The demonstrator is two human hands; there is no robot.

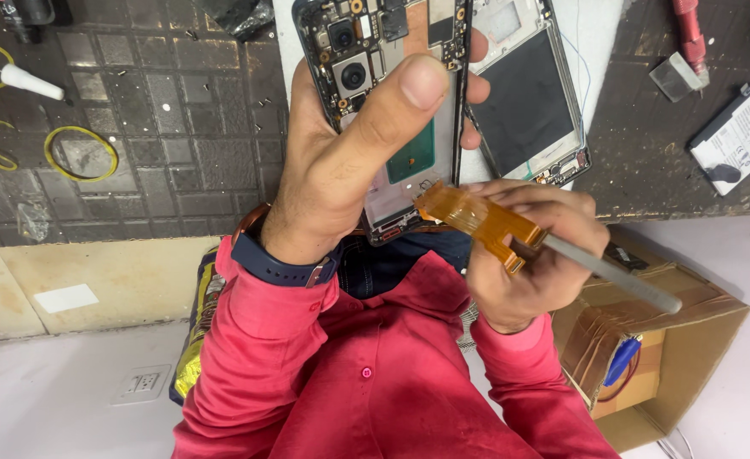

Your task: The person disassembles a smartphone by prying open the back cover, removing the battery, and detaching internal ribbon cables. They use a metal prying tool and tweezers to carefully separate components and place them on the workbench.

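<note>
My left hand (332, 170), with a dark blue watch at the wrist, grips an opened phone (366, 51) whose back is off, so its camera modules and circuit board show. The thumb lies across the phone's middle. My right hand (528, 263) sits just below and right of it, pinching an orange flat ribbon cable (477, 217) together with a thin grey metal tool (613, 276). The cable's far end reaches the phone's lower edge. The tool's handle sticks out to the lower right.
A second phone frame (524, 93) lies on a white sheet on the dark tiled bench. A battery (736, 140) and a red tool (690, 30) lie at the right. Yellow rubber bands (82, 153) and small screws lie at the left. A cardboard box (647, 340) stands below right.
</note>
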